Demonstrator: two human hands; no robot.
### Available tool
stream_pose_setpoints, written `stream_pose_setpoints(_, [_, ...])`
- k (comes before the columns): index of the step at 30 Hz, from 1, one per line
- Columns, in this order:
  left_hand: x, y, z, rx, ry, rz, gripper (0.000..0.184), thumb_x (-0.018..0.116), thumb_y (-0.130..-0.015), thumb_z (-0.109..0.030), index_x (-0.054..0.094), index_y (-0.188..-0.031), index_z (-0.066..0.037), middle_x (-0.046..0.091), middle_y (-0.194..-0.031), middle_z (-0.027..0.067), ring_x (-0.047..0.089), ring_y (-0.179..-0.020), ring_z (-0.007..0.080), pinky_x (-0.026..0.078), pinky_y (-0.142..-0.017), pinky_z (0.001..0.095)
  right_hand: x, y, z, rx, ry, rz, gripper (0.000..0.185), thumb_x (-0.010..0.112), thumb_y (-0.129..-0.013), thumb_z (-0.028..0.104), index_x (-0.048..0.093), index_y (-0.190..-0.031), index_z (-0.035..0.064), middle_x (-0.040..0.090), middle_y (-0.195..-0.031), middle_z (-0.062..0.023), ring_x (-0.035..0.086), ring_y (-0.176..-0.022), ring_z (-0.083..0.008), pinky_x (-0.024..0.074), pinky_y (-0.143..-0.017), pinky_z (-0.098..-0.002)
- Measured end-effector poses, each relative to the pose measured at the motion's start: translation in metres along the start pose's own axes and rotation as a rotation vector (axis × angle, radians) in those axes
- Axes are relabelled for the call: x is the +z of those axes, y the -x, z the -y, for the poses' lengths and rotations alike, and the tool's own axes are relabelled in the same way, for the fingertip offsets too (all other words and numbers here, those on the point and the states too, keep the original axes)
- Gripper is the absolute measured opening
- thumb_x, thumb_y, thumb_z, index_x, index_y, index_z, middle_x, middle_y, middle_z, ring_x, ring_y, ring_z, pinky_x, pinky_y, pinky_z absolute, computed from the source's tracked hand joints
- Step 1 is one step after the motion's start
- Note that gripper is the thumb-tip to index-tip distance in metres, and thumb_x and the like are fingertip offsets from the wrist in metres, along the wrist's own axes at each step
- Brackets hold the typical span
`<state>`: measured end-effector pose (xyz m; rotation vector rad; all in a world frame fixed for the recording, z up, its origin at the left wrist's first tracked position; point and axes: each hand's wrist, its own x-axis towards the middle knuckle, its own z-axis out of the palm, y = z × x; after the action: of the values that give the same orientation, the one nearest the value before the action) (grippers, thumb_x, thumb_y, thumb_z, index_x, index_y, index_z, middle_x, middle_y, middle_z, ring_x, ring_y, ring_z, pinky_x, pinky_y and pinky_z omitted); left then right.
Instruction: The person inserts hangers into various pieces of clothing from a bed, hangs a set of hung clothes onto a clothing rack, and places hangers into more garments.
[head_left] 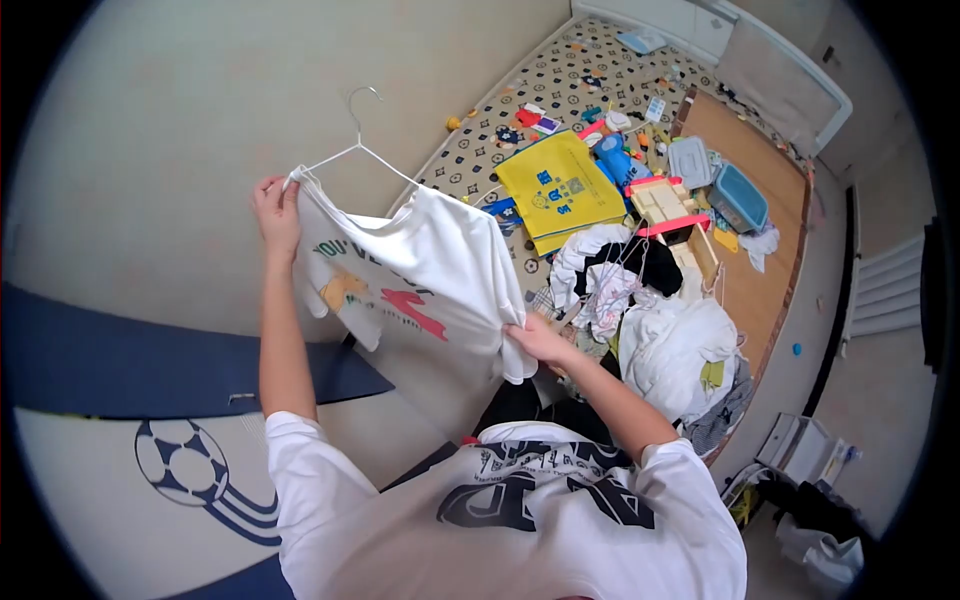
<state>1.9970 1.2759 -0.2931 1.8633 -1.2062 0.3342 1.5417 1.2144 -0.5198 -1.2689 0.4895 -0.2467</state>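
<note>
A white printed T-shirt (440, 250) hangs in front of me on a white wire hanger (359, 146), whose hook points up. My left hand (275, 215) is closed at the shirt's left shoulder, where the hanger's end shows at the fabric. Lower on the right, my right hand (537, 338) pinches the edge of the sleeve. Coloured lettering and animal figures show on the shirt front, partly folded over. The far end of the hanger is hidden inside the shirt.
A bed with a patterned mat (480, 150) stands ahead. On it lie a yellow bag (560, 190), a blue bin (740, 198), toys, and a heap of clothes (670, 345) with hangers. A wall (200, 120) rises on the left. Boxes and bags (800, 450) sit at lower right.
</note>
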Motion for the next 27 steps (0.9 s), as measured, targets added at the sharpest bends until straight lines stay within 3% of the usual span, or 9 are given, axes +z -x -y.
stream_pose_setpoints(4, [0.100,-0.008,0.051,-0.047,-0.062,0.094,0.023,0.066,-0.096,-0.024,0.072,-0.109,-0.006,0.053,-0.127,0.0130,0.045,-0.122,0.0311,0.039,-0.104,0.0401,-0.013,-0.037,-0.055,0.134,-0.049,-0.082,0.039,0.055,-0.100,0.020,0.055,-0.133,0.0001,0.063,-0.114,-0.0053,0.057,-0.105,-0.0142,0.0478,-0.091,-0.0331])
stream_pose_setpoints(8, [0.235,-0.005,0.120,-0.009,-0.083,0.208,0.021,0.066,-0.095,-0.022,0.073,-0.107,-0.006,0.052,-0.133,0.0152,0.043,-0.127,0.0364,0.036,-0.107,0.0463,-0.032,-0.078,-0.103,0.232,-0.081,-0.252,0.049,0.052,-0.097,0.017,0.047,-0.142,-0.0022,0.060,-0.133,-0.0172,0.055,-0.124,-0.0267,0.0403,-0.107,-0.0367])
stream_pose_setpoints(11, [0.387,-0.009,0.183,0.033,-0.113,0.404,0.022,0.067,-0.093,-0.022,0.073,-0.106,-0.005,0.052,-0.135,0.0172,0.042,-0.129,0.0397,0.035,-0.108,0.0494,-0.063,-0.135,-0.154,0.402,-0.118,-0.424,0.048,0.052,-0.097,0.017,0.048,-0.141,-0.0028,0.060,-0.133,-0.0182,0.057,-0.122,-0.0271,0.0425,-0.103,-0.0379])
stream_pose_setpoints(12, [0.424,-0.003,0.198,0.041,-0.130,0.477,0.022,0.067,-0.093,-0.022,0.073,-0.106,-0.005,0.051,-0.135,0.0180,0.042,-0.130,0.0407,0.035,-0.108,0.0501,-0.073,-0.148,-0.170,0.455,-0.125,-0.462,0.044,0.053,-0.096,0.017,0.053,-0.134,-0.0037,0.064,-0.125,-0.0191,0.061,-0.113,-0.0273,0.0463,-0.097,-0.0400])
stream_pose_setpoints(15, [0.528,0.010,0.236,0.058,0.040,0.526,0.022,0.068,-0.091,-0.021,0.073,-0.105,-0.004,0.052,-0.133,0.0221,0.042,-0.128,0.0420,0.036,-0.107,0.0502,-0.104,-0.180,-0.212,0.561,-0.116,-0.578,0.039,0.052,-0.096,0.020,0.059,-0.127,-0.0030,0.068,-0.115,-0.0214,0.066,-0.104,-0.0321,0.0488,-0.092,-0.0427])
stream_pose_setpoints(16, [0.560,0.019,0.243,0.026,0.030,0.553,0.023,0.067,-0.092,-0.022,0.073,-0.105,-0.004,0.053,-0.132,0.0222,0.043,-0.127,0.0414,0.036,-0.107,0.0502,-0.114,-0.188,-0.243,0.636,-0.021,-0.622,0.038,0.051,-0.095,0.023,0.062,-0.123,-0.0014,0.069,-0.108,-0.0249,0.066,-0.101,-0.0396,0.0494,-0.091,-0.0450])
stream_pose_setpoints(17, [0.588,0.024,0.249,-0.001,0.017,0.581,0.024,0.066,-0.093,-0.024,0.073,-0.105,-0.004,0.054,-0.132,0.0224,0.044,-0.127,0.0408,0.035,-0.107,0.0503,-0.124,-0.193,-0.262,0.625,0.012,-0.667,0.039,0.051,-0.095,0.024,0.062,-0.123,-0.0008,0.068,-0.108,-0.0258,0.065,-0.102,-0.0410,0.0491,-0.091,-0.0454])
stream_pose_setpoints(22, [0.683,0.059,0.259,0.082,-0.229,0.654,0.025,0.067,-0.092,-0.022,0.074,-0.108,-0.004,0.052,-0.131,0.0279,0.043,-0.126,0.0423,0.034,-0.107,0.0504,-0.170,-0.204,-0.297,0.625,0.064,-0.798,0.037,0.050,-0.095,0.023,0.063,-0.122,0.0005,0.067,-0.106,-0.0281,0.063,-0.104,-0.0438,0.0481,-0.092,-0.0461])
stream_pose_setpoints(27, [0.744,0.089,0.271,0.121,-0.267,0.663,0.025,0.067,-0.092,-0.025,0.075,-0.108,-0.007,0.050,-0.133,0.0310,0.041,-0.129,0.0445,0.032,-0.109,0.0512,-0.189,-0.190,-0.290,0.485,-0.062,-1.063,0.028,0.055,-0.096,0.019,0.065,-0.116,0.0031,0.069,-0.099,-0.0221,0.066,-0.096,-0.0361,0.0501,-0.086,-0.0417])
